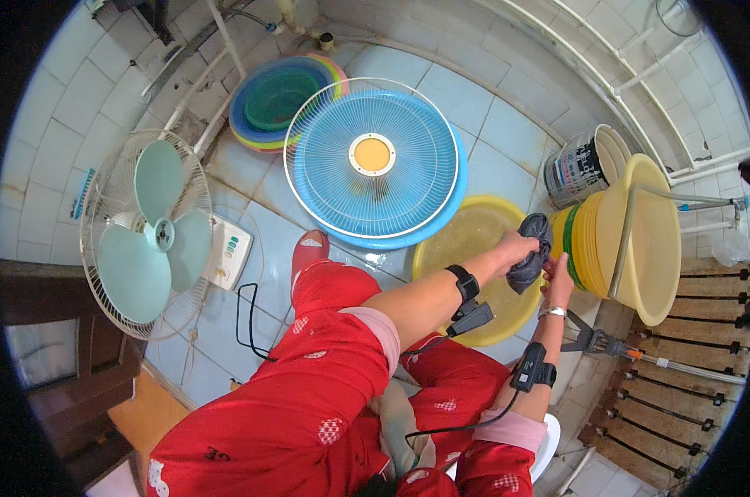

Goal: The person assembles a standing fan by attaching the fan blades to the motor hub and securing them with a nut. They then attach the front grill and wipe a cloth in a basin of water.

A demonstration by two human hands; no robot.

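Observation:
Over the yellow basin [441, 290], my left hand [516, 248] grips a bunched, twisted dark cloth [531, 269]. My right hand [557, 286] is at the cloth's right side, its fingers curled against the edge; part of that grip is hidden. Water with a cloudy look lies in the yellow basin. Beyond it a white wire fan grille [342, 190] with a yellow centre rests across a blue basin [460, 178]. To my left stands a fan with pale green blades [135, 267] and its rear wire guard; the front of the blades is uncovered.
Stacked coloured basins [246, 116] sit at the far left by the wall. At right are a tilted stack of yellow buckets or basins [640, 286], a paint bucket [570, 170] and a mop [607, 344]. A slatted wooden board [665, 398] lies lower right. White pipes run along the walls.

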